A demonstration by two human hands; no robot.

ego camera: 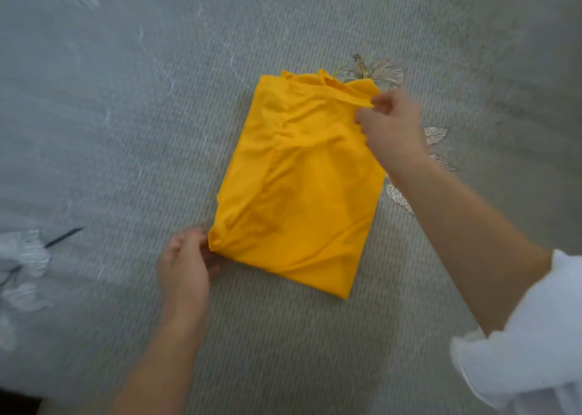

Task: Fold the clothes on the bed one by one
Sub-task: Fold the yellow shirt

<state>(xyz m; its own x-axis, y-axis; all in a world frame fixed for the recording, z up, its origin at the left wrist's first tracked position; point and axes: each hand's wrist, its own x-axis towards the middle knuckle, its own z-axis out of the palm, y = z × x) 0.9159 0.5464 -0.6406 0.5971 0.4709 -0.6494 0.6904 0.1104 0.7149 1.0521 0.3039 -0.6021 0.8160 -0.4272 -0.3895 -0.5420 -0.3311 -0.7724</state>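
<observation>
A yellow garment (299, 181) lies folded into a tilted rectangle in the middle of the grey bedspread (126, 115). My right hand (390, 128) pinches a band of the fabric at the garment's far right corner. My left hand (185, 263) is at the near left corner, its fingers curled against the fabric's edge and pinching it. The picture is slightly blurred by motion.
The bedspread carries printed flowers, one (374, 73) just beyond the garment and pale ones (25, 257) at the left edge. A white rolled-up sleeve (529, 336) covers my right upper arm. A dark strip (19, 402) shows at the bottom left corner.
</observation>
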